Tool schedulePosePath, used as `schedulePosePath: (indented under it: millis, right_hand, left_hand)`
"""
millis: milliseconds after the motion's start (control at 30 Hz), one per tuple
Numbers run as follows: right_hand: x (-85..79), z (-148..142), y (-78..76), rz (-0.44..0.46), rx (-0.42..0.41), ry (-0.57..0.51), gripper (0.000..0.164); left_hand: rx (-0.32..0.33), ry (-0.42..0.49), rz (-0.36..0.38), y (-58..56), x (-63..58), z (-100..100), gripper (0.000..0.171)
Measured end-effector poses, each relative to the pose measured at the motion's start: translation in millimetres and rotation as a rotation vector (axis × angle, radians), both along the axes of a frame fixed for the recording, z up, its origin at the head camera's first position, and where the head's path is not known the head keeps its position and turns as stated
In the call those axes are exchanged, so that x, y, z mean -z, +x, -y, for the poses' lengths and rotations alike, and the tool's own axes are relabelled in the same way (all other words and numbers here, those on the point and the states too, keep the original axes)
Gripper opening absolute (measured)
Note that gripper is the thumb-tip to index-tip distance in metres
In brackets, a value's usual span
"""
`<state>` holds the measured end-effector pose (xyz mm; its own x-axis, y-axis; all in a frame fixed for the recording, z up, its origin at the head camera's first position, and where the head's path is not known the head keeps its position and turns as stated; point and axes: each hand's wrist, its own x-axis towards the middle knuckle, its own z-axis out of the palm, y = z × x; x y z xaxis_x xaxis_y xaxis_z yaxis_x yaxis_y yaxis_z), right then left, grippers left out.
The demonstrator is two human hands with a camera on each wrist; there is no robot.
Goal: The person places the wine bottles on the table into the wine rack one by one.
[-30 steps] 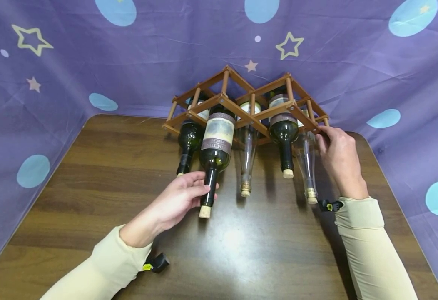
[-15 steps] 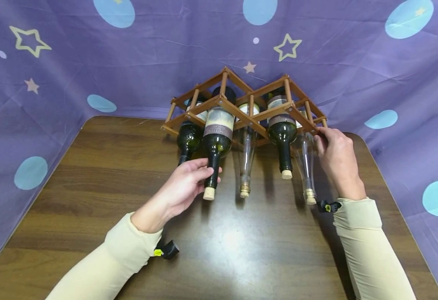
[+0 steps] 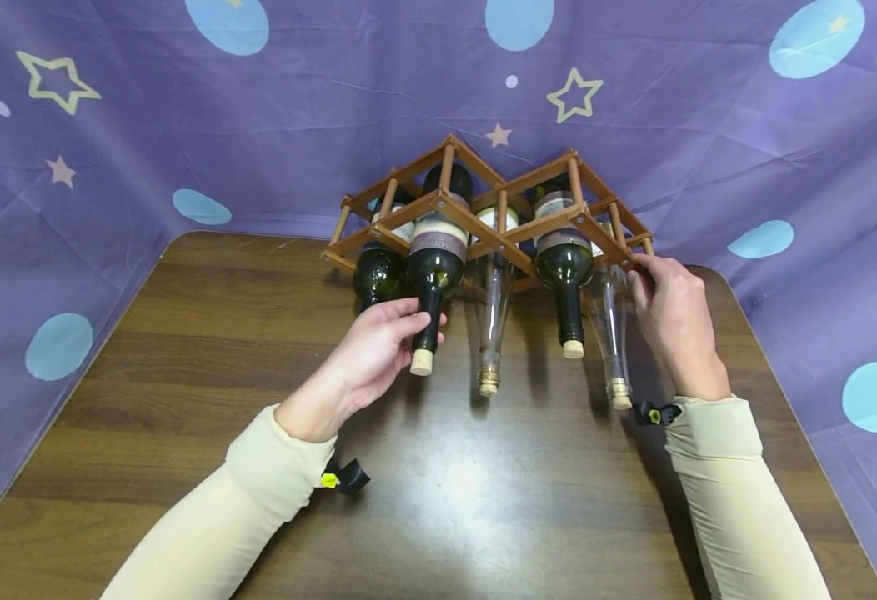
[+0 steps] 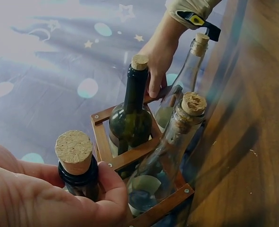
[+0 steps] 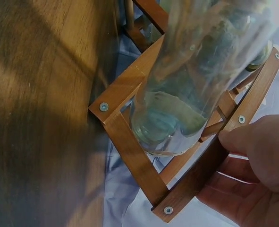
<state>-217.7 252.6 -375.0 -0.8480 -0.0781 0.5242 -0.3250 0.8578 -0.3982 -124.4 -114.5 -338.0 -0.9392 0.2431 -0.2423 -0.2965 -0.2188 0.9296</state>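
My left hand (image 3: pixel 378 354) grips the neck of a dark green wine bottle (image 3: pixel 436 265), whose body lies in an upper slot of the wooden wine rack (image 3: pixel 513 247). In the left wrist view, the fingers curl round that neck just below its cork (image 4: pixel 74 147). My right hand (image 3: pixel 674 321) pinches the rack's right end; in the right wrist view, the thumb and fingers hold a wooden slat (image 5: pixel 196 175). Beside that slat a clear bottle (image 5: pixel 177 94) sits in its slot. A second green bottle (image 3: pixel 382 271) at the left is partly hidden behind my left hand.
Another green bottle (image 3: pixel 566 267) and two clear bottles, one in the middle (image 3: pixel 493 308) and one at the right (image 3: pixel 613 325), lie in the rack, corks toward me. The rack stands on a brown wooden table (image 3: pixel 206 350) against a purple cloth backdrop (image 3: pixel 273 133).
My left hand has moved away from me, and the green bottle it holds has slid deeper into the rack. My right hand stays on the rack's end.
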Motion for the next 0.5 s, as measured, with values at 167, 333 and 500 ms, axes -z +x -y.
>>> schedulePosePath:
  millis: [167,333,500]
  right_hand:
    - [0.9,-0.1,0.2,-0.002,-0.001,0.005,0.028]
    - [1.2,-0.5,-0.4,0.0,0.007,0.006,0.028]
    - [1.2,0.0,-0.4,-0.003,0.013,0.005,0.029]
  left_hand:
    - [-0.01,0.008,-0.003,-4.9,-1.1,-1.5,0.038]
    - [-0.024,0.022,0.007,-11.0,-0.8,-1.7,0.041]
    - [-0.048,0.042,0.022,-15.3,-1.9,-2.2,0.039]
